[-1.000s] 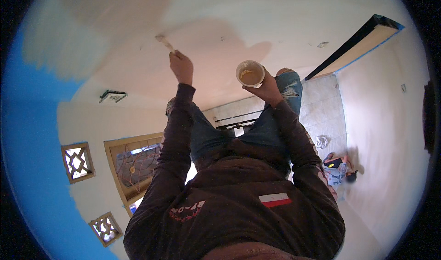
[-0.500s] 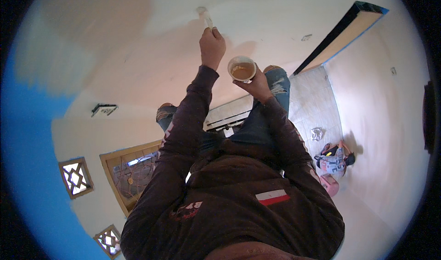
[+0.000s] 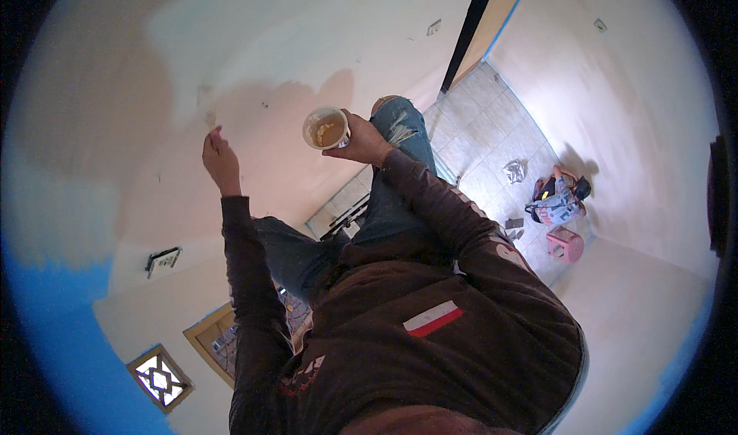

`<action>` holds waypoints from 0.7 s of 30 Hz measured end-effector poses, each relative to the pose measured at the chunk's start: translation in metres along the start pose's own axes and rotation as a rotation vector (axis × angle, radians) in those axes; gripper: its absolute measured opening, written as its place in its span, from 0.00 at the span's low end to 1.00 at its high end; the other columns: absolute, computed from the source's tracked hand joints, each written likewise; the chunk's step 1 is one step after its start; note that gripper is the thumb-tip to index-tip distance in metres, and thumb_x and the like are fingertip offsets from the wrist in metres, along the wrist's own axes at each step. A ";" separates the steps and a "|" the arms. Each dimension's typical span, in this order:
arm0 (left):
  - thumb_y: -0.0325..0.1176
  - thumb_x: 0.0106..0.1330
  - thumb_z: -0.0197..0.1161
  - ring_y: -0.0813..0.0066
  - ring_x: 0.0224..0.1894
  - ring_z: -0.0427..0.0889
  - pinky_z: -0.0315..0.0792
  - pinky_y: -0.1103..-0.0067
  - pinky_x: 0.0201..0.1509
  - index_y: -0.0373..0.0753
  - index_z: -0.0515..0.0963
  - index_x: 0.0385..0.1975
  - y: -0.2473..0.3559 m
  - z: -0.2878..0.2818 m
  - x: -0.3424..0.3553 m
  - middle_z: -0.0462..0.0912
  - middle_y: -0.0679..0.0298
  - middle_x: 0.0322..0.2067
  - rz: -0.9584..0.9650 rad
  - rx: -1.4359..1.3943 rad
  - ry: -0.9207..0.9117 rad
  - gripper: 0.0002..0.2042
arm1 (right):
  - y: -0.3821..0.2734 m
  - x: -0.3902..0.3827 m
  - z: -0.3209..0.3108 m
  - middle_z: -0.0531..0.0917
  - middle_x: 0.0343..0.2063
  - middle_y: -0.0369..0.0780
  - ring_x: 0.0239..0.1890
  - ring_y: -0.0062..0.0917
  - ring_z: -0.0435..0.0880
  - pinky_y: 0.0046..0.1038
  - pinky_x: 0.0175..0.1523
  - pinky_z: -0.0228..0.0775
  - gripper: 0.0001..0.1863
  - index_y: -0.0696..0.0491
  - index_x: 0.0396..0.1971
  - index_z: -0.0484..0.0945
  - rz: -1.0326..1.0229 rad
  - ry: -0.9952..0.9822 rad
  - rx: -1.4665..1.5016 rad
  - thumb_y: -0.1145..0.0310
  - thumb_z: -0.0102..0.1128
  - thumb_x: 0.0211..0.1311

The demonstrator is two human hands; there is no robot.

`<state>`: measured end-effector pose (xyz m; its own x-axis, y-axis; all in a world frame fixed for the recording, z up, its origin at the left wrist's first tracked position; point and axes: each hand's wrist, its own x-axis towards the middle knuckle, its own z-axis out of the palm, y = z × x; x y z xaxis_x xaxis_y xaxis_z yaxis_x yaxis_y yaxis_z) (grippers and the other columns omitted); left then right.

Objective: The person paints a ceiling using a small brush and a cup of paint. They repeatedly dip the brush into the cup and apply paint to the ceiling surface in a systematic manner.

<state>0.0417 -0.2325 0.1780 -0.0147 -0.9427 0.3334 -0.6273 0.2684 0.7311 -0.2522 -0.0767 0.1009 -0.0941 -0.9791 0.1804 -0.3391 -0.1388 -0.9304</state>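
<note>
My left hand (image 3: 220, 160) is raised against the wall and closed around a small paintbrush (image 3: 208, 116), whose tip touches the wall at the edge of a tan painted patch (image 3: 284, 116). My right hand (image 3: 363, 140) holds a small white cup (image 3: 325, 127) of tan paint upright, close to my bent knee in torn jeans. The cup is about a hand's width to the right of the brush. My dark brown sleeves and torso fill the lower middle of the view.
The wall is partly white, partly tan, with blue (image 3: 54, 312) at the lower left. A wall box (image 3: 163, 260) and a lattice window (image 3: 160, 376) lie below. On the tiled floor stand a pink stool (image 3: 565, 243), a bag (image 3: 555, 200) and a crumpled wrapper (image 3: 513, 171).
My left hand has swept the brush from the upper middle of the wall down to the left. The cup hand stayed near my knee, and my head has turned.
</note>
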 end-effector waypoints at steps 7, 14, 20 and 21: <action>0.39 0.77 0.47 0.82 0.21 0.67 0.64 0.80 0.25 0.31 0.80 0.46 -0.076 -0.005 -0.094 0.70 0.71 0.20 -0.288 -0.098 0.115 0.18 | -0.001 0.000 0.004 0.79 0.50 0.52 0.54 0.45 0.79 0.41 0.59 0.72 0.47 0.57 0.61 0.65 -0.066 -0.053 0.035 0.51 0.80 0.43; 0.40 0.76 0.52 0.79 0.23 0.69 0.66 0.76 0.26 0.31 0.79 0.47 -0.036 0.018 -0.152 0.71 0.70 0.21 -0.438 -0.259 -0.277 0.17 | -0.031 -0.013 0.017 0.77 0.55 0.48 0.59 0.39 0.76 0.37 0.65 0.67 0.44 0.57 0.59 0.70 -0.158 -0.288 0.116 0.55 0.82 0.42; 0.38 0.72 0.57 0.69 0.41 0.84 0.77 0.71 0.44 0.32 0.78 0.51 -0.044 0.045 -0.183 0.85 0.57 0.38 -0.066 -0.305 -0.321 0.17 | -0.043 -0.021 0.025 0.77 0.57 0.48 0.60 0.39 0.76 0.39 0.65 0.67 0.46 0.56 0.61 0.70 -0.224 -0.457 0.183 0.54 0.82 0.42; 0.36 0.68 0.61 0.67 0.49 0.84 0.77 0.71 0.50 0.32 0.78 0.51 -0.047 0.048 -0.184 0.86 0.52 0.44 -0.151 -0.184 -0.419 0.17 | -0.043 -0.021 0.024 0.77 0.57 0.47 0.60 0.39 0.76 0.39 0.66 0.66 0.46 0.56 0.61 0.69 -0.231 -0.469 0.211 0.53 0.82 0.42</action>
<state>0.0367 -0.0812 0.0537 -0.2705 -0.9624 -0.0258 -0.4986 0.1171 0.8589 -0.2127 -0.0536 0.1298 0.4029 -0.8743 0.2706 -0.1028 -0.3370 -0.9359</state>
